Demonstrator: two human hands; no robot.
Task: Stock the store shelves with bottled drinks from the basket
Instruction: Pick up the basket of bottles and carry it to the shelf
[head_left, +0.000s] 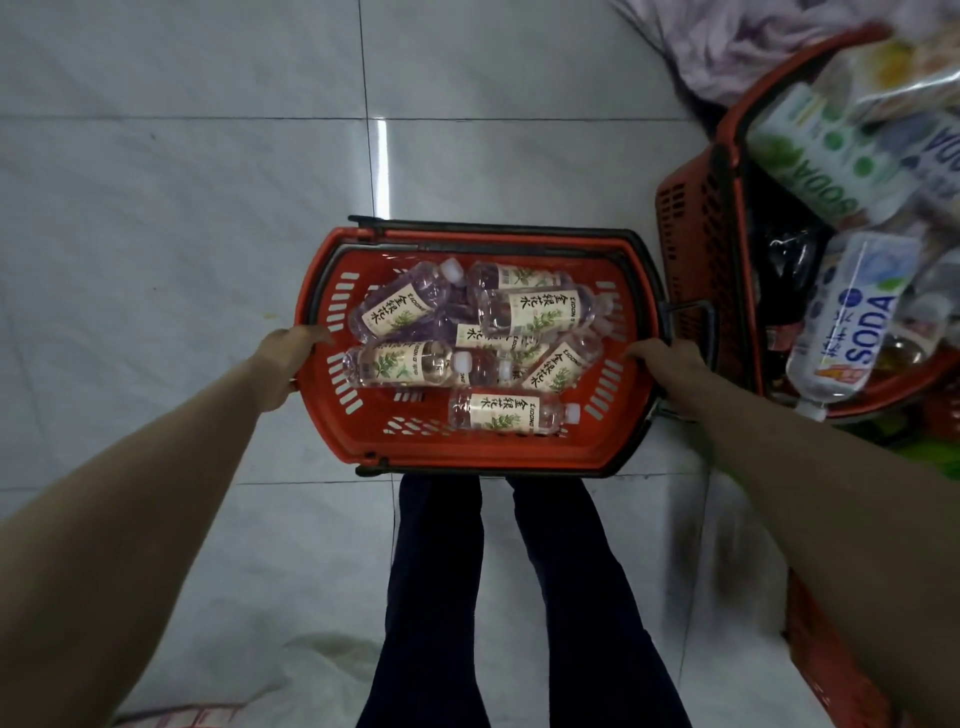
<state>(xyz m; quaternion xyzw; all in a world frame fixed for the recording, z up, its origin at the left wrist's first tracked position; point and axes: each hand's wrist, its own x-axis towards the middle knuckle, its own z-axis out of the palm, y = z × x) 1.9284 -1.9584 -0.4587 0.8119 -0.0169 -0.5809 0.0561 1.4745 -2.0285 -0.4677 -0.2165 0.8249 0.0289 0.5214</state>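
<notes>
A person looks straight down at a red basket (467, 460) held between both arms, above the pale tiled floor (208, 182). Whether it rests on the tiles or hangs just above them cannot be told. The left grip (291, 364) is closed on the left rim, with fingers curled over the edge and the thumb on the outside wall. The right grip (670, 374) clasps the right rim the same way, with fingertips hooked over the top. The basket's black handles lie folded flat along its far and near edges.

Inside lie the bottles (506, 410), clear plastic with white caps and cream labels showing green leaves. They are all on their sides, heaped loosely and pointing different ways, and one lies alone near the close wall. The person's legs (436, 571), in dark trousers, stand just behind the near edge.

To the right stands a second red basket (685, 218), close beside the first. It is piled high with bigger drinks, among them a soda bottle (857, 322) that tilts cap-down over the rim. A crumpled purple cloth (727, 47) lies beyond it
</notes>
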